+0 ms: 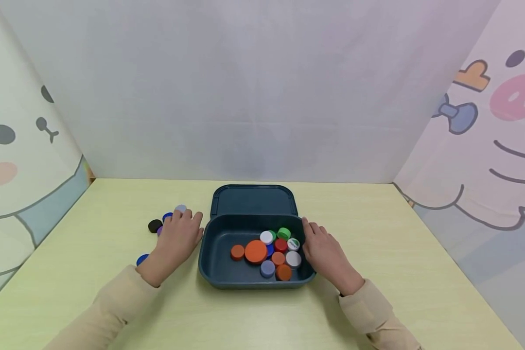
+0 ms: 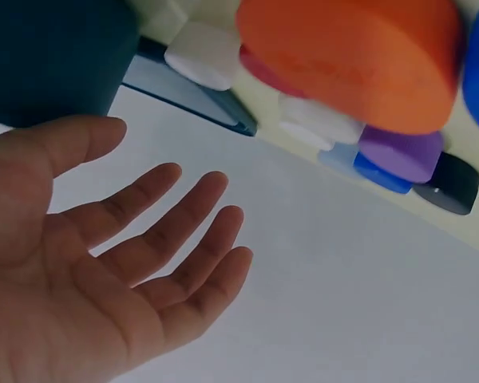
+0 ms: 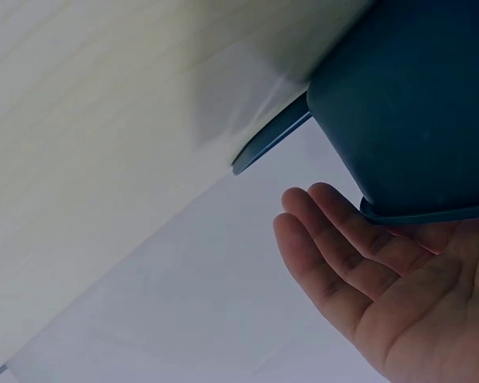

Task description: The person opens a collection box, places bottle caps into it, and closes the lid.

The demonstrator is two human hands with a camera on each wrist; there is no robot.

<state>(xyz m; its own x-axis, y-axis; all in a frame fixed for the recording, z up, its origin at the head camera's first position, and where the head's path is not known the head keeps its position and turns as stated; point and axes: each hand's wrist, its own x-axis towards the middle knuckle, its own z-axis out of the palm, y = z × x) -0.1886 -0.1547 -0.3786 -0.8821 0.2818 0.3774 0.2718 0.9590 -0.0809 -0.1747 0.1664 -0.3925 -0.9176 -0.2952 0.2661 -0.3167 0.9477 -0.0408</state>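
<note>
A dark blue-green box stands on the table with several bottle caps inside, among them a large orange cap and a green cap. My left hand is left of the box, over loose caps, its fingers spread and slightly bent with nothing between them in the left wrist view. Around it are a black cap, a purple cap, a pale cap and another large orange cap. My right hand rests at the box's right rim, fingers fairly straight; the rim partly hides it in the right wrist view.
The box's lid lies directly behind it. Nearer me on the left is a blue cap, partly covered by my left forearm. A pale curtain closes off the table's back, with cartoon-printed cloth on both sides.
</note>
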